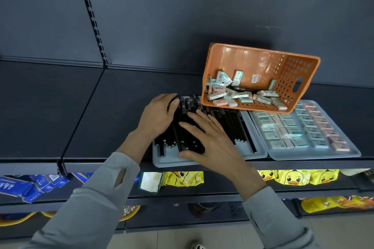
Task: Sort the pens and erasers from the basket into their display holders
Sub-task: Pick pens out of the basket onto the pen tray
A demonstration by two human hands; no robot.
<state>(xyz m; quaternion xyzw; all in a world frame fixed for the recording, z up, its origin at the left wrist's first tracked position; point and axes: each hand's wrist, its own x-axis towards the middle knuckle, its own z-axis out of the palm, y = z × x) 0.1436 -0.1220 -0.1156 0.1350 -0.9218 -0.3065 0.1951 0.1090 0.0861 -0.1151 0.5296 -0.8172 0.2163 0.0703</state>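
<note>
An orange basket (pixel 293 70) leans tilted against the shelf's back wall, its lower edge resting on the trays. Inside lie several loose erasers (pixel 222 95) and one black pen (pixel 242 89). A grey tray (pixel 166 161) in front holds several black pens (pixel 228 123) lying side by side. My left hand (pixel 159 115) rests flat on the pens at the tray's left side. My right hand (pixel 210 139) lies flat over the pens in the middle, fingers straight. A second grey tray (pixel 315 154) to the right holds erasers in rows (pixel 283 127).
Both trays sit on a dark shelf (pixel 81 111) near its front edge. The shelf below holds blue packets (pixel 30 186), a white pack (pixel 150 182) and yellow duck-print packs (pixel 293 178). More goods lie on the lowest shelf.
</note>
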